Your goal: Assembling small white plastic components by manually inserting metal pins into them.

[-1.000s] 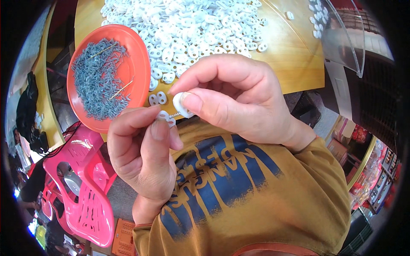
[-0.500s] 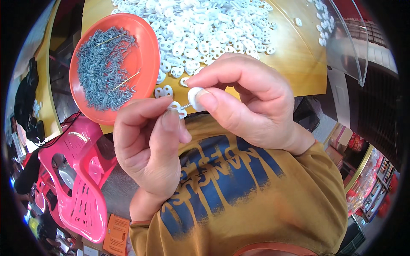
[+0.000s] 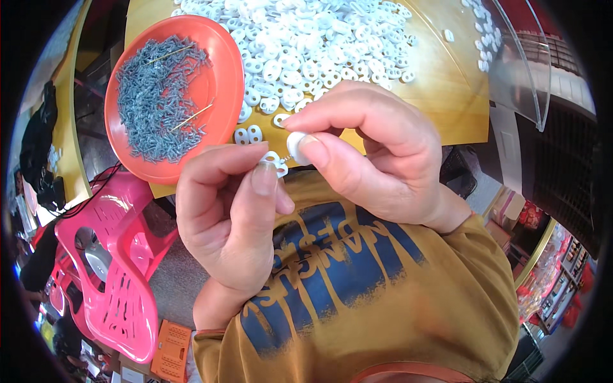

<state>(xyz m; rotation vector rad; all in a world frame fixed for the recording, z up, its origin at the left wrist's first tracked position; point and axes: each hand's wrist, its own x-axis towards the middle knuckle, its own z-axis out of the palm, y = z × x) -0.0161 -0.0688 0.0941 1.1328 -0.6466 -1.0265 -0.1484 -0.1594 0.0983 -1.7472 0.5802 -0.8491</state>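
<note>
Between the thumb and forefinger of my left hand [image 3: 230,214] is a small white plastic piece with two holes [image 3: 274,162]. The thumb and forefinger of my right hand [image 3: 383,156] pinch a rounded white plastic piece [image 3: 295,147]. A thin metal screw [image 3: 286,157] bridges the short gap between the two pieces, its far end at the left piece. Just beyond my left fingertips, a pair of white two-hole pieces [image 3: 248,135] lies on the wooden table [image 3: 440,115]. Another white piece [image 3: 280,120] lies close to my right forefinger.
An orange-red plate [image 3: 220,108] of small metal screws [image 3: 153,96] and two thin sticks stands at the left. A large heap of white two-hole pieces [image 3: 325,45] covers the table's far middle. A clear plastic box [image 3: 539,76] is at the right, a pink chair [image 3: 121,281] at the lower left.
My left hand has shifted slightly right with its piece, toward the right hand. The gap between the two white pieces is shorter, and less of the screw shows.
</note>
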